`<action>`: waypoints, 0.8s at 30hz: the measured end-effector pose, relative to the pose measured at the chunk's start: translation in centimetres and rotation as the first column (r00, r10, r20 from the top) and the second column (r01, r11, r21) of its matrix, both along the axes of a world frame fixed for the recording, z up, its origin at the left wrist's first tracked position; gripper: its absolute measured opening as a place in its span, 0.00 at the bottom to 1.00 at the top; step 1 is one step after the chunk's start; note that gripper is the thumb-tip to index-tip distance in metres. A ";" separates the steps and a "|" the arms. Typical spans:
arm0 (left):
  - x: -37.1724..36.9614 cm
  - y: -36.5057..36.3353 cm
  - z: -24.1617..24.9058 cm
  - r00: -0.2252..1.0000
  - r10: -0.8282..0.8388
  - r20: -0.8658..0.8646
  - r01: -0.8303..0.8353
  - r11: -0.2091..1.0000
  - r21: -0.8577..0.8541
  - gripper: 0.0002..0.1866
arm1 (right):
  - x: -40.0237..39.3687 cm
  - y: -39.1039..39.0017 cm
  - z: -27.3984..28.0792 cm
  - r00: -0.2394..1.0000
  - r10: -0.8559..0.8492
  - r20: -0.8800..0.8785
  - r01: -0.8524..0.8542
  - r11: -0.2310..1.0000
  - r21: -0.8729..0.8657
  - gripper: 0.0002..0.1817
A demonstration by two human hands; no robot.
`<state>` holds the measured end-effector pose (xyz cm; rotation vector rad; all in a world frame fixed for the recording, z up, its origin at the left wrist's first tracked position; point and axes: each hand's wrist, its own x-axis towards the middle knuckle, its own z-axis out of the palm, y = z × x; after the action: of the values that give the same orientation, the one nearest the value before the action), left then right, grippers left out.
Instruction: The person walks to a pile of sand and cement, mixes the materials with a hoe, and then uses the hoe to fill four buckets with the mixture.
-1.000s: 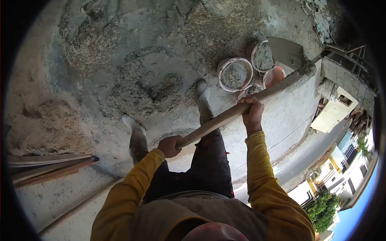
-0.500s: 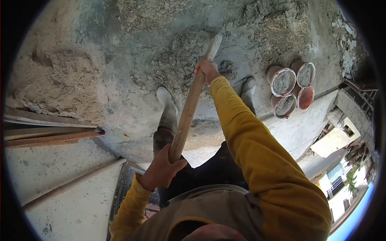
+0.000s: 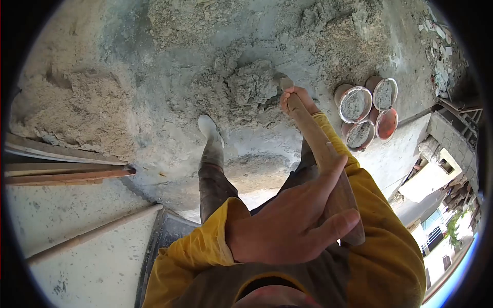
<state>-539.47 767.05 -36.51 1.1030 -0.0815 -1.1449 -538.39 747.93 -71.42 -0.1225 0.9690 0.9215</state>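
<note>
A long wooden handle (image 3: 321, 141) slants across in front of me, apparently a shovel's. Its blade is hidden in or under a lump of wet grey mortar (image 3: 254, 82). My right hand (image 3: 304, 99) is wrapped around the lower handle, close to the mortar. Near the upper end, my left hand (image 3: 292, 218) grips the handle, its thumb and a finger lying across the wood; the other fingers are hidden. The handle's top end lies against my right yellow sleeve.
Several buckets (image 3: 354, 104) stand together at the right, some holding grey material. A sandy heap (image 3: 77, 113) lies at the left, above wooden boards (image 3: 67, 172). My left boot (image 3: 208, 128) is on the wet floor. Rubble (image 3: 439, 46) lies at the far right.
My left hand has swung right and up with the handle's top end, reversing its slant. My right hand has moved right and slightly down. A mortar lump now stands raised beside the handle's lower end.
</note>
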 end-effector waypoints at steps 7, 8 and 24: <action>1.6 -18.8 4.3 0.969 -0.246 -0.006 0.225 0.894 -0.388 0.43 | -5.5 -15.7 7.6 0.858 -0.373 -0.353 0.450 0.878 0.166 0.07; 1.7 -21.2 5.0 0.918 -0.392 -0.064 0.328 0.841 -0.431 0.43 | -6.7 -18.6 8.9 0.840 -0.424 -0.340 0.491 0.859 0.143 0.07; 0.4 -34.0 -5.2 0.462 -0.887 -0.024 0.882 0.457 0.115 0.48 | -15.9 -50.2 14.4 0.871 -0.432 0.235 0.384 0.300 -0.873 0.08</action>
<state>-539.04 733.09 -41.69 1.1993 -0.7239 -2.1033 -554.28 697.71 -57.03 -0.7607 1.3861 -0.2073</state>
